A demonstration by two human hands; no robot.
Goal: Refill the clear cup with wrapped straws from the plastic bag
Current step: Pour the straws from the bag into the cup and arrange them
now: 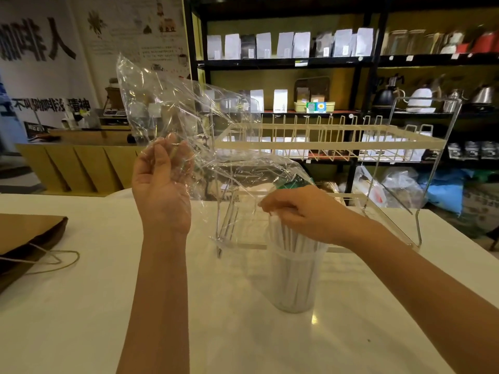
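Observation:
A clear plastic cup (294, 282) stands upright on the white table (94, 306), right of centre, packed with several white wrapped straws (286, 236) that stick out above its rim. My right hand (299, 209) rests on the straw tops, fingers curled around them. My left hand (162, 179) is raised to the cup's left, palm toward me, pinching a crumpled clear plastic bag (172, 103) that hangs in the air and drapes toward my right hand. The bag looks nearly empty, with a green label (290, 183) near its lower end.
A wire two-tier rack (332, 136) stands on the table just behind the cup. A brown paper bag (29, 233) with twine handles lies at the left edge. Black shelving with pouches and kettles fills the background beyond the table.

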